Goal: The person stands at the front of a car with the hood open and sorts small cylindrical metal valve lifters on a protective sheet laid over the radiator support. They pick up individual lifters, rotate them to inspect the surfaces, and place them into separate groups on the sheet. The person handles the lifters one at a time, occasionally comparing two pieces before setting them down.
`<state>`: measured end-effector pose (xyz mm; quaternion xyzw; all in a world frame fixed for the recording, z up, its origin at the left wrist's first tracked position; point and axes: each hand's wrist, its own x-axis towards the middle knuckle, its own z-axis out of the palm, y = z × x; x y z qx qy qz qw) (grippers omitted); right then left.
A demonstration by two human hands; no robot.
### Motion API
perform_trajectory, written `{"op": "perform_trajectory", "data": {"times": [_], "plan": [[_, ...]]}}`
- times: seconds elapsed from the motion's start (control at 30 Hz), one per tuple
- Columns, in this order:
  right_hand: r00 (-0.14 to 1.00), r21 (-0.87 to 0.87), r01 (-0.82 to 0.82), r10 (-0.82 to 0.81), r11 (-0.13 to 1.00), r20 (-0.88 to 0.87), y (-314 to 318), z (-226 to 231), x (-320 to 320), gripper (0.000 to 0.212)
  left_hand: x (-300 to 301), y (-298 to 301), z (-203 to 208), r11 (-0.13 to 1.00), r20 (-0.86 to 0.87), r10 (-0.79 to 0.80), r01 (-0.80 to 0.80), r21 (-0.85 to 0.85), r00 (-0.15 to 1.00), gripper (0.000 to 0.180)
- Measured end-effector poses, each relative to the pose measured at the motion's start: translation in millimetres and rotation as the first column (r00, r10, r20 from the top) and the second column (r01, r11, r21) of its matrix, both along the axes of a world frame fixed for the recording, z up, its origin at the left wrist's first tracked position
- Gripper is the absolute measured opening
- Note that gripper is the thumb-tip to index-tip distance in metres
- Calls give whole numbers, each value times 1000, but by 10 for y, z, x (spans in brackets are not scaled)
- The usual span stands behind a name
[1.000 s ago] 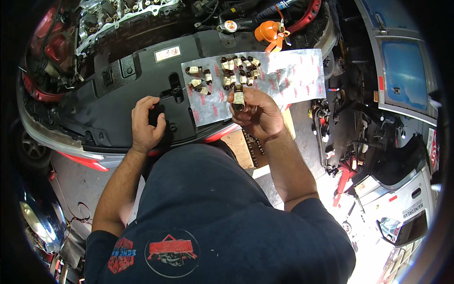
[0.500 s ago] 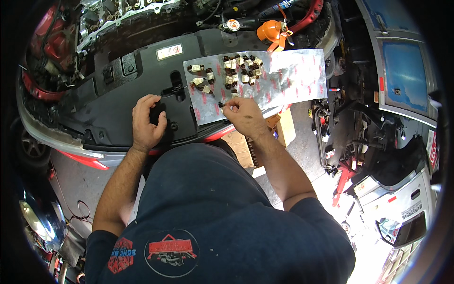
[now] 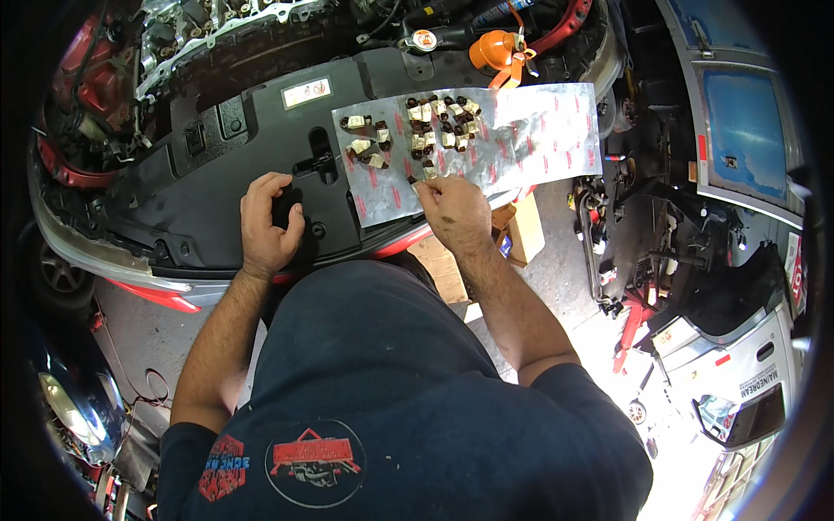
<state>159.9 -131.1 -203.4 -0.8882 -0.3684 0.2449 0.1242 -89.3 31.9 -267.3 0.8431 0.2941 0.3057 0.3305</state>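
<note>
My right hand [image 3: 457, 213] is closed in a pinch over the near edge of a silvery printed sheet [image 3: 539, 135]. Between thumb and forefinger shows the end of a small dark part [image 3: 413, 181], its rest covered by the fingers. Similar small dark parts with pale labels lie on the sheet: a loose group [image 3: 354, 122] at the left and a tighter cluster [image 3: 423, 113] beyond my right hand. My left hand [image 3: 268, 227] is empty, thumb apart from the loosely curled fingers, at the near side of the black plastic cover [image 3: 261, 165].
An orange oil can [image 3: 493, 52] stands just beyond the sheet, near a round-topped cap [image 3: 424, 41]. Far left is an exposed engine [image 3: 187, 43]. A cardboard box [image 3: 526, 230] sits below the car's front edge. A white vehicle door [image 3: 738, 382] stands at the right.
My right hand has shifted slightly away from me with the small dark part, and the fingers now cover more of it. My left hand stays nearly where it was.
</note>
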Motion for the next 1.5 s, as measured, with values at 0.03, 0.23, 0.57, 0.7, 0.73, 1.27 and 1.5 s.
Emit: {"op": "perform_trajectory", "data": {"times": [0.03,0.23,0.57,0.7,0.73,1.27,1.5], "plan": [[1000,5,11,-11,1000,2,-1,-1,11,29,1,1,0,1000,-5,3,-3,-2,1000,45],[996,75,85,-85,994,-1,-20,-46,144,31,6,0,4,1000,9,5,-5,-15,1000,45],[994,17,82,-80,997,-77,36,-147,393,38,5,2,-2,1000,13,5,-4,-9,1000,45],[952,189,162,-103,969,-290,-44,-173,508,30,3,8,-5,1000,17,-1,1,-16,1000,45],[835,180,276,-143,944,-531,-63,-152,547,30,5,9,-5,1000,21,-3,3,-23,1000,45],[339,-67,532,-285,844,-897,-108,-67,585,19,-11,4,8,1000,-30,-20,20,-8,999,44],[93,-83,480,-144,873,-985,-84,337,518,23,-6,8,12,1000,-33,-23,23,-3,999,43]]}}
